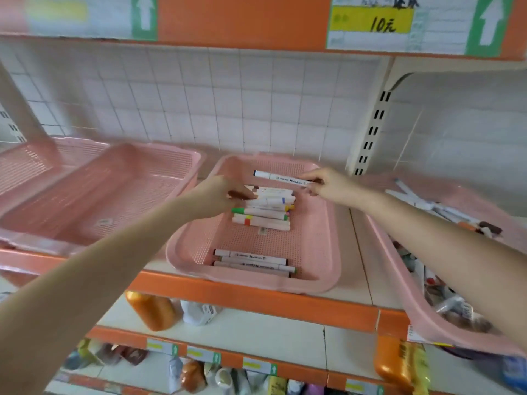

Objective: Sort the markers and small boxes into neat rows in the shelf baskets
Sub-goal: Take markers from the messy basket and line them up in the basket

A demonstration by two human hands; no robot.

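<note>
Right hand [322, 185] pinches one white marker [278, 177] by its right end, held level over the far end of the middle pink basket [322, 238]. Left hand [221, 195] has fingertips closed on the marker stack [263, 210] mid-basket. Markers look light, rigid, smooth-barrelled; likely to roll, so grip mid-barrel.

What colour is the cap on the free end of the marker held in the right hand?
Dark, near black, on the marker in the right hand; head view.

Over the middle pink basket [319, 246], the right hand [328, 185] pinches a white marker [281, 178] near the back wall; the left hand [221, 195] touches the marker pile [263, 209].
</note>
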